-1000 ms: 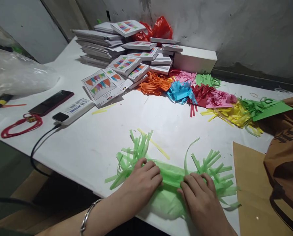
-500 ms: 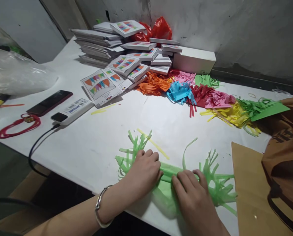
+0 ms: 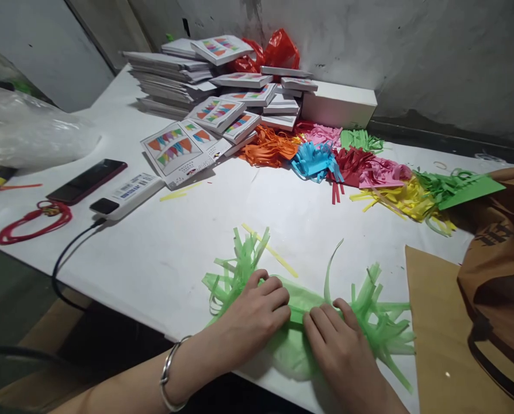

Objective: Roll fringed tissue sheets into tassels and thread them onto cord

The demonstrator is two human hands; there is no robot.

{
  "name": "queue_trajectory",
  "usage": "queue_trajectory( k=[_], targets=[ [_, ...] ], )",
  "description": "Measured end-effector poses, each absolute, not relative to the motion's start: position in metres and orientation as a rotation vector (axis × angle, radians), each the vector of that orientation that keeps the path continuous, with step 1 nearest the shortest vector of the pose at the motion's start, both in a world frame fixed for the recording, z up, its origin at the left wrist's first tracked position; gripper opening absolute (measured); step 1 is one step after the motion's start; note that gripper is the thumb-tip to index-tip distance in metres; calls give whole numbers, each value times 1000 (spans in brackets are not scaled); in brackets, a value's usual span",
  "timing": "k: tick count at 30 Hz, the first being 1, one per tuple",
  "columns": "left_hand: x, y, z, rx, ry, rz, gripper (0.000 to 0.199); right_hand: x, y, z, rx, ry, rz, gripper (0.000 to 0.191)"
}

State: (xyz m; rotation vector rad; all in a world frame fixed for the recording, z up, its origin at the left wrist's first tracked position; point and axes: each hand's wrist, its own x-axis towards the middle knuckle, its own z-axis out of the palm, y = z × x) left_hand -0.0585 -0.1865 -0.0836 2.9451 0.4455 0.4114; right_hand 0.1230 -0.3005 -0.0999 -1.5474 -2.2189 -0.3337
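The green fringed paper (image 3: 309, 310) lies at the near edge of the table (image 3: 162, 253), at about 6 o'clock in the view, its cut strips fanning out at both ends. Both hands press down on its middle band. The left hand (image 3: 257, 313) sits at the 9 o'clock end with fingers curled over the fold, and the right hand (image 3: 338, 339) lies just beside it at 3 o'clock, fingers flat on the paper. The hands are close together, fingertips nearly meeting, pinning the paper rather than gripping it. The step in hand looks like rolling or folding the band along its length. I judge the next move calls for even pressure from both hands, so that the roll stays tight and the thin strips do not tear.

At 12 o'clock lies a row of fringed paper bundles (image 3: 347, 167) in orange, blue, red, pink, yellow and green. Behind them are stacked printed packets (image 3: 214, 92) and a white box (image 3: 338, 106), closed, its contents hidden. At 9 o'clock lie a phone (image 3: 87, 181), a power bank (image 3: 127, 194) with its cable, and a red cord (image 3: 33, 221). A brown paper bag (image 3: 498, 276) sits at 3 o'clock, and what is in it cannot be seen.
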Motion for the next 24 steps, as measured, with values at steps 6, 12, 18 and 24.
queue_trajectory(
  k=[6, 12, 18, 24],
  targets=[
    [-68, -191, -86, 2830, 511, 411, 10, 140, -325, -107, -1498, -2069, -240, 36],
    [-57, -194, -85, 2820, 783, 349, 20, 125, -321, -107, -1714, -1773, -43, 17],
    [-45, -192, -80, 2828, 955, 155, 14, 117, -319, -104, -1926, -1644, -122, 17],
    [-46, -187, -83, 2943, 703, 258, 15, 116, -310, -103, -1679, -1938, -188, 33]
  ],
)
